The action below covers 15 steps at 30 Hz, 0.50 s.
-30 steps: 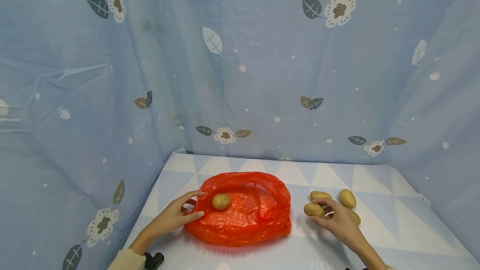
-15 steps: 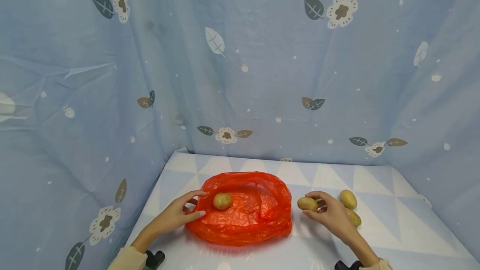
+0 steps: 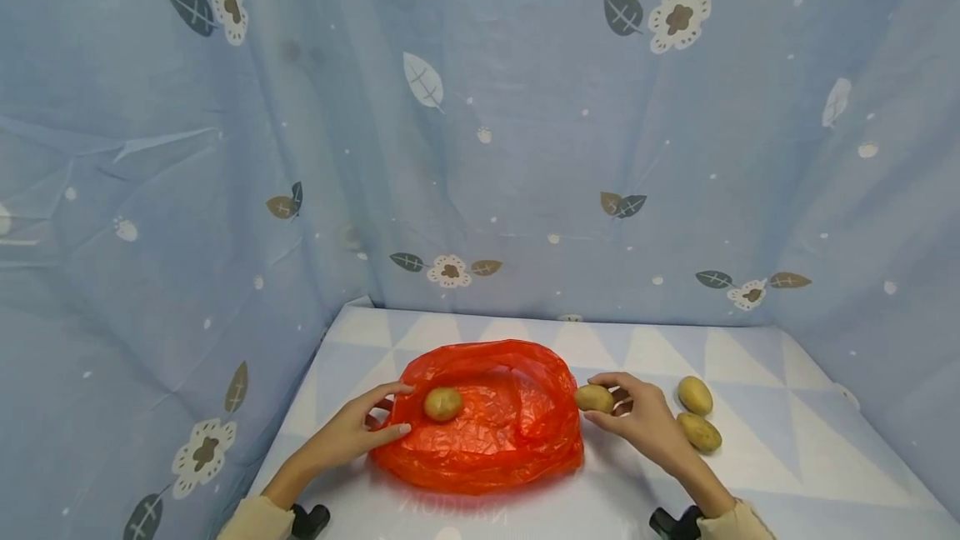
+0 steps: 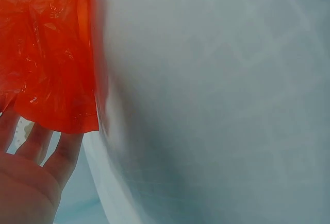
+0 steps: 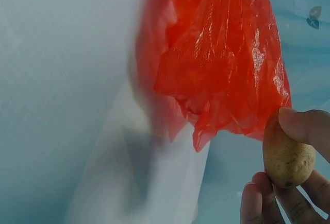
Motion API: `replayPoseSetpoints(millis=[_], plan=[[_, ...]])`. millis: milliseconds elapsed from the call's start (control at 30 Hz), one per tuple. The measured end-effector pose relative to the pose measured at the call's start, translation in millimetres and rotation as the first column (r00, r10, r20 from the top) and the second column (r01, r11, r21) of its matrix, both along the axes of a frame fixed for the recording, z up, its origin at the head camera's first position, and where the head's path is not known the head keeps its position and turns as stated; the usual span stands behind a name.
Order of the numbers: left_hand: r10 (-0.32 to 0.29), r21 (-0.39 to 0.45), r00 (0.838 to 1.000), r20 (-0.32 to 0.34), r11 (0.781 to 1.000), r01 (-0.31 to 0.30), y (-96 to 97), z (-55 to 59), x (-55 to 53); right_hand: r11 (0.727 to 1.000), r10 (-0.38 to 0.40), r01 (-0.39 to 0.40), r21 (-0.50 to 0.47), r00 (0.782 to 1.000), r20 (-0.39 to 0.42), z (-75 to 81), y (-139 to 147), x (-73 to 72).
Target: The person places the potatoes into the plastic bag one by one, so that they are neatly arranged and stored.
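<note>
At the left, a narrow strip of the table (image 3: 307, 407) shows between its left edge and the left hand (image 3: 356, 430). That hand's thumb and forefinger are apart on the left rim of the red bag (image 3: 491, 463); whether they pinch the plastic cannot be told. The bag lies with its mouth spread upward, well short of the table's far edge, where the curtain (image 3: 517, 148) hangs. Inside, towards the left, sits one potato (image 3: 443, 404). At the right rim, the right hand (image 3: 647, 423) has thumb and fingers clamped on a second potato (image 3: 593, 397); whether this touches the plastic cannot be told. Further right, a far potato (image 3: 695, 396) and a near potato (image 3: 699, 433) lie just beside each other, with a broad stretch of table between them and its right edge.

Only the head view shows the potato inside the bag. The left wrist view shows three fingers (image 4: 66, 154) reaching up to the bag's edge. The right wrist view alone gives the speckled end of the held potato and a crumpled point of plastic.
</note>
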<state>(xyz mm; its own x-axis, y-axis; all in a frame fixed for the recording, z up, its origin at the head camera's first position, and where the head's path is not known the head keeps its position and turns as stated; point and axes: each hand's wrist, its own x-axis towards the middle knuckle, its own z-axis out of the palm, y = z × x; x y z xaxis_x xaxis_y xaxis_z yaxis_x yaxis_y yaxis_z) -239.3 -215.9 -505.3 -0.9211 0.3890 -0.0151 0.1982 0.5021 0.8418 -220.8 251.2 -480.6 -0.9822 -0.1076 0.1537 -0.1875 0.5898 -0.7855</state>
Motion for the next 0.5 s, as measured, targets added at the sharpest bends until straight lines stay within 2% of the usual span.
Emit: replayPoseSetpoints(millis=[133,333,500], plan=[[0.008,-0.006,1.000,0.007,1.000,-0.008,-0.4,-1.6,0.1,1.000,0.006,-0.006,0.002,1.000,-0.013,4.7,-5,-2.0],[0.016,-0.006,1.000,0.010,1.000,-0.016,-0.6,-2.1,0.1,1.000,0.019,-0.020,-0.009,0.996,-0.086,14.5,-8,-8.6],[0.012,0.006,1.000,0.005,1.000,-0.012,-1.9,-1.9,0.8,0.999,0.032,-0.032,-0.013,0.998,-0.058,19.4,-13,-12.3]])
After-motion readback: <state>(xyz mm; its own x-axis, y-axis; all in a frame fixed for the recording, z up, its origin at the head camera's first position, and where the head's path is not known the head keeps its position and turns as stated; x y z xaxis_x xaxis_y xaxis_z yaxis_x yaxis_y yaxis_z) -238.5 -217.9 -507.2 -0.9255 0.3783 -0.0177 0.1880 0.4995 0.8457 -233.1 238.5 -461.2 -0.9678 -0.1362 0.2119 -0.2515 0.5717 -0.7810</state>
